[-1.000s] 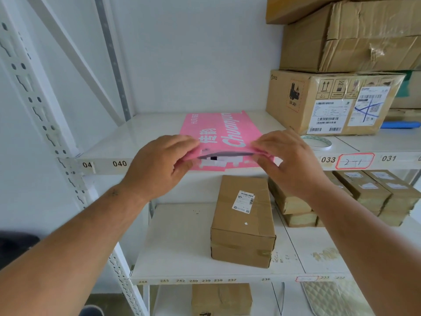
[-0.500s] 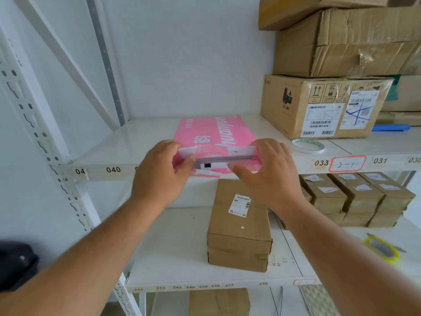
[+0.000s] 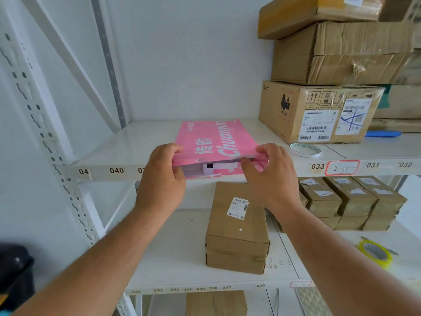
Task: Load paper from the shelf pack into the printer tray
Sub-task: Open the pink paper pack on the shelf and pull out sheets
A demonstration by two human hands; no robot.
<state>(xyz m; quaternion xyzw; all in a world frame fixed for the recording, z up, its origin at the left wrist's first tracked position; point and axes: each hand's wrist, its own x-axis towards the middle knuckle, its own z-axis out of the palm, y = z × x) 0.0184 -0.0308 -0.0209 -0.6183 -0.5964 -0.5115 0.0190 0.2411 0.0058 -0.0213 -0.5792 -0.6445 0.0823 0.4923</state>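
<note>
A pink paper pack [image 3: 216, 140] with white lettering lies flat on the upper white shelf [image 3: 136, 142], its near end overhanging the shelf's front edge. My left hand [image 3: 163, 179] pinches the pack's near left corner. My right hand [image 3: 271, 176] pinches the near right corner. The pack's wrapper gapes at the near end, and white sheets [image 3: 211, 168] show inside the opening. No printer or printer tray is in view.
Stacked cardboard boxes [image 3: 319, 110] fill the upper shelf's right side, with a tape roll [image 3: 305, 150] beside them. On the lower shelf sit a brown box [image 3: 237, 229], rows of small boxes [image 3: 350, 201] and a yellow tape roll [image 3: 376, 253]. A slotted shelf upright [image 3: 45, 142] stands left.
Both hands stay on the pack's near end. The flap that was folded down half a second ago is lifted again, and the hands have spread back to the corners.
</note>
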